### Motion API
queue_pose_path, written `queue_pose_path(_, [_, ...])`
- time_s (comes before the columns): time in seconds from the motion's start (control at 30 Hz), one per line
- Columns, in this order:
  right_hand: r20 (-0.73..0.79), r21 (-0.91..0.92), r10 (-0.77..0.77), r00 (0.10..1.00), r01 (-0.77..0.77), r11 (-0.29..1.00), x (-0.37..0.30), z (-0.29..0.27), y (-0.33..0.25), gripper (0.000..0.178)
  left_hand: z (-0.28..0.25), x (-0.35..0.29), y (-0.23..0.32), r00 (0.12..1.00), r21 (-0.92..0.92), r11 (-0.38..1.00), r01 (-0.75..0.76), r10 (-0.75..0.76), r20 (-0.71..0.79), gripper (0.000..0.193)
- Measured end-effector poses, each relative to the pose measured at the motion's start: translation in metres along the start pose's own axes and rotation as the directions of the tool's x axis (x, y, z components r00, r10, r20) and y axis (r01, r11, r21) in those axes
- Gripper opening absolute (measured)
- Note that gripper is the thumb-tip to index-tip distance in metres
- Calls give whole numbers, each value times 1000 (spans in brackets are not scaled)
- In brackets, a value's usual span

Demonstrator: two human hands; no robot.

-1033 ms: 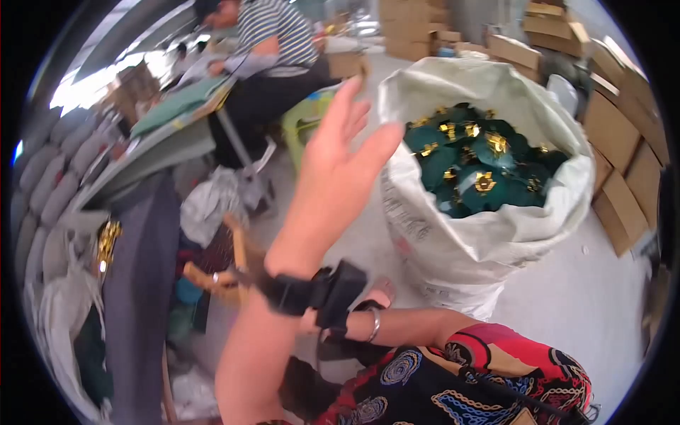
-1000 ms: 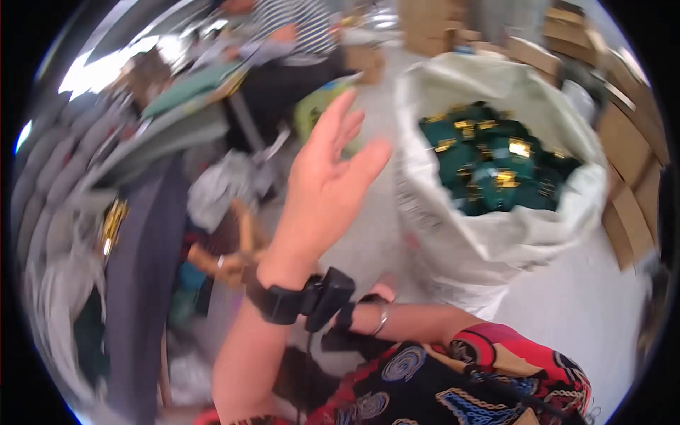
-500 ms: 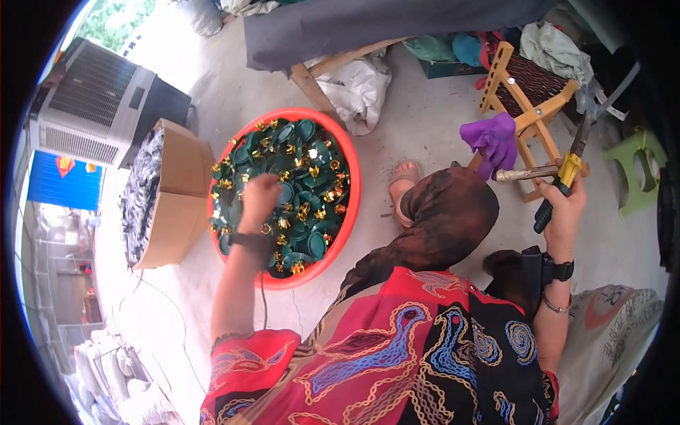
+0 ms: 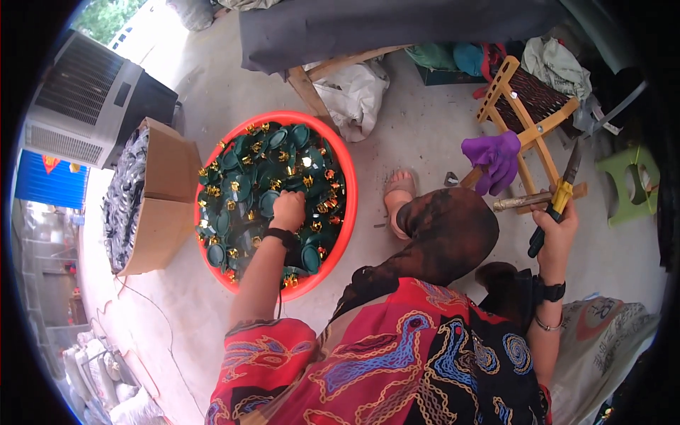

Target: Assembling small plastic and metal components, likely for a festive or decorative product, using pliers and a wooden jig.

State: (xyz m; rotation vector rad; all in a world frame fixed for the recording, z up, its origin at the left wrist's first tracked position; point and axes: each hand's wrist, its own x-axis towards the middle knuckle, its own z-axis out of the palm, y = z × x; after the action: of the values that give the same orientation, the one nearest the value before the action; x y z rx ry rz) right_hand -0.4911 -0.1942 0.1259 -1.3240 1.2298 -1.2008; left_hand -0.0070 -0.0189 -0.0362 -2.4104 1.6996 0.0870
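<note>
Green gold-trimmed pieces fill the red tub. I see the left hand curled among them, can't tell its hold; right hand closed round a yellow-black-handled tool.

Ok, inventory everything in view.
basin: one, red, on floor
pieces: many, green and gold, in basin
carton: one, brown, left
air cooler: one, grey, upper left
cloth: one, grey, top
wooden frame: one, tan, upper right
glove: one, purple, by frame
stool: one, green, far right
sacks: several, white, around floor
tool: one, yellow-black, right
stick: one, brown, by tool
shirt: one, red-black, bottom
left hand: one, bare, at pieces
right hand: one, bare, on tool
</note>
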Motion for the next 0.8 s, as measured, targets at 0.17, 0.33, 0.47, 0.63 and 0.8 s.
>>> queue_pose_path(0.17, [-60,46,23,998,-20,999,-5,-5,-13,54,-42,37,-35,982,-368,926,-81,137,129,15])
queue_pose_path(0.33, [-87,-70,-103,991,97,993,13,-2,-22,52,-144,86,64,989,-981,168,94,99,112,13])
queue_pose_path(0.47, [-92,-149,-372,924,356,922,33,11,-52,53,-192,122,198,922,-974,-207,89,388,2,18])
queue_pose_path(0.63, [110,-455,-639,761,610,649,56,21,-70,61,-187,163,318,801,-937,-233,262,594,76,14])
queue_pose_path(0.8, [166,-607,-677,717,615,503,75,37,-60,52,-179,169,349,856,-985,-5,170,495,145,12])
